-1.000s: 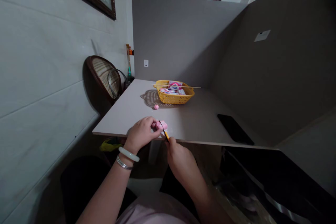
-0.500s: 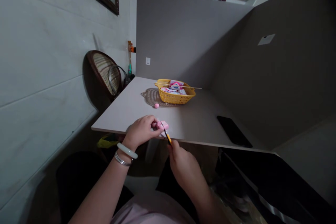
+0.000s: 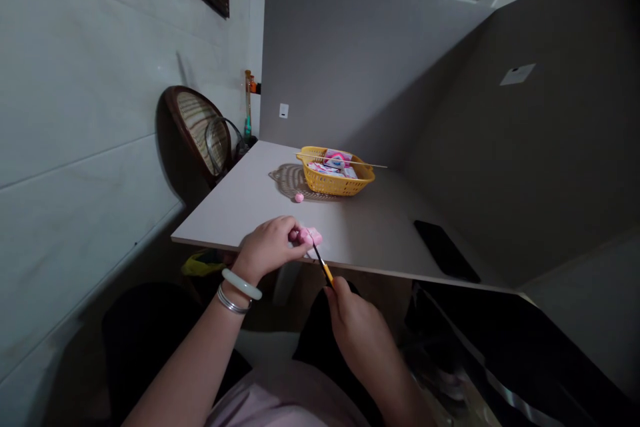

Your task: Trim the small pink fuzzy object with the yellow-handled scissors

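Observation:
My left hand (image 3: 273, 243), with bracelets at the wrist, pinches a pink clay lump (image 3: 315, 236) at the near edge of the table. Something pale and thin, perhaps a wrapper, lies beneath the lump. In my right hand (image 3: 353, 310) is a slim knife (image 3: 327, 271) with a yellow and black handle, its dark blade pointing away from me. The blade's tip touches or lies over the lump; I cannot tell how deep it goes. Beyond my left hand a small pink ball (image 3: 299, 197) rests on the table (image 3: 240, 200).
A yellow basket (image 3: 340, 185) holding pink and white packets stands farther back, a thin stick (image 3: 373, 165) across its rim. Flat on the right side lies a black phone-like slab (image 3: 445, 250). Grey panels (image 3: 350, 53) border the back and right; a round-backed chair (image 3: 197, 127) is at left.
My right hand has drawn the knife back slightly toward me and to the right, showing more of the blade. My left hand keeps its hold on the lump. The view has tilted a little.

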`<state>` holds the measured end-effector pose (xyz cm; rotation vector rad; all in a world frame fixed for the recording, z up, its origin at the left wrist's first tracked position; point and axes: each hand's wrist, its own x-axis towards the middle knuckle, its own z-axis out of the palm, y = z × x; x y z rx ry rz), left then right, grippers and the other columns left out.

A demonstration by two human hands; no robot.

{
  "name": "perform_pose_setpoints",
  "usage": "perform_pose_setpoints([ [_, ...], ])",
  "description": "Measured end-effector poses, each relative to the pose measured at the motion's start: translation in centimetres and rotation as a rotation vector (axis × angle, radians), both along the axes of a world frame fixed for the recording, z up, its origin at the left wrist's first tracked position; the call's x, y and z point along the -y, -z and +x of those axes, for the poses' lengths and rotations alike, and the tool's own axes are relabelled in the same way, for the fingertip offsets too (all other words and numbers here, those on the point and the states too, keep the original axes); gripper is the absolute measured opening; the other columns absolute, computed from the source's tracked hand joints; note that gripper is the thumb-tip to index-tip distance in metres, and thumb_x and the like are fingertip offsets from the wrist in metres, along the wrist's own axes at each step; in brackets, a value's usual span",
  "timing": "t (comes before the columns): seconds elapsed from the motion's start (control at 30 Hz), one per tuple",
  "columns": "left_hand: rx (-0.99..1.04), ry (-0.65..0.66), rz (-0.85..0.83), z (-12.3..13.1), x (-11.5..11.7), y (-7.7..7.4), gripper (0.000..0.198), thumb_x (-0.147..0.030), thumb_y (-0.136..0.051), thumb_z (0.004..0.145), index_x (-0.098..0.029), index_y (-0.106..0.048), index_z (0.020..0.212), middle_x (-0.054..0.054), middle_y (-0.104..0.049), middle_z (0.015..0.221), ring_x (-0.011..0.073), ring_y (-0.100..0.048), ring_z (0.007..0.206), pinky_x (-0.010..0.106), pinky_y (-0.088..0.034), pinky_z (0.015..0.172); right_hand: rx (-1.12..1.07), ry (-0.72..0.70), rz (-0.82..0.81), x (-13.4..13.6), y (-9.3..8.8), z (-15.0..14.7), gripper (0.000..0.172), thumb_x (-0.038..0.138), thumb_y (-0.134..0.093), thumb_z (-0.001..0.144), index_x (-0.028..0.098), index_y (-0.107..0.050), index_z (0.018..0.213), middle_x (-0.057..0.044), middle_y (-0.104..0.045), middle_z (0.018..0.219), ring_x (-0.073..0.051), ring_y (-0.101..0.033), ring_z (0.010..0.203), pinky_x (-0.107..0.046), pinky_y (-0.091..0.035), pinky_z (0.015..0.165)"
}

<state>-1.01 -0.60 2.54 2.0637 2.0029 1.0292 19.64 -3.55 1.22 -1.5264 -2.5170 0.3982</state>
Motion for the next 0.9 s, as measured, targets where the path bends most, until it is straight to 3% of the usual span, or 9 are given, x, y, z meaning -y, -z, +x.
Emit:
perform_pose_setpoints([
  [0.17, -0.005, -0.017, 0.019, 0.1, -0.1, 0.0, 0.02, -0.043, -0.06, 0.084, -0.023, -0.06, 0.082, 0.0, -0.064, 0.082, 0.0152, -0.058, 0.074, 0.026, -0.039, 0.064, 0.024, 0.008, 0.036, -1.5, -1.5, -2.4, 0.02, 0.024, -0.032, 0.103, 0.02, -0.052, 0.102, -0.006, -0.073, 0.081, -0.019, -0.07, 0.069, -0.026, -0.021, 0.05],
  [0.47, -0.007, -0.021, -0.002, 0.1, 0.1, -0.1, 0.017, -0.04, -0.063, 0.081, -0.023, -0.06, 0.083, 0.0, -0.065, 0.084, 0.0155, -0.058, 0.076, 0.026, -0.039, 0.064, 0.034, 0.0, -0.019, 0.2, 0.4, 0.6, 0.023, 0.027, -0.029, 0.105, 0.022, -0.049, 0.094, -0.003, -0.07, 0.074, -0.018, -0.068, 0.064, -0.027, -0.019, 0.048],
  [0.73, 0.006, -0.018, -0.01, 0.0, -0.1, -0.1, 0.023, -0.046, -0.059, 0.084, -0.022, -0.061, 0.082, 0.001, -0.065, 0.083, 0.0159, -0.058, 0.075, 0.026, -0.04, 0.064, -0.01, 0.005, 0.046, -1.7, -1.0, -2.4, 0.019, 0.025, -0.032, 0.104, 0.021, -0.05, 0.1, -0.005, -0.072, 0.081, -0.018, -0.069, 0.068, -0.026, -0.02, 0.049],
  [0.9, 0.022, 0.011, -0.003, 0.0, -0.1, 0.0, 0.023, -0.045, -0.061, 0.083, -0.023, -0.063, 0.083, 0.001, -0.065, 0.084, 0.016, -0.059, 0.076, 0.027, -0.041, 0.065, -0.054, -0.01, -0.013, -1.0, 0.1, -0.6, 0.02, 0.025, -0.032, 0.104, 0.022, -0.05, 0.096, -0.003, -0.071, 0.077, -0.017, -0.068, 0.067, -0.025, -0.022, 0.05],
])
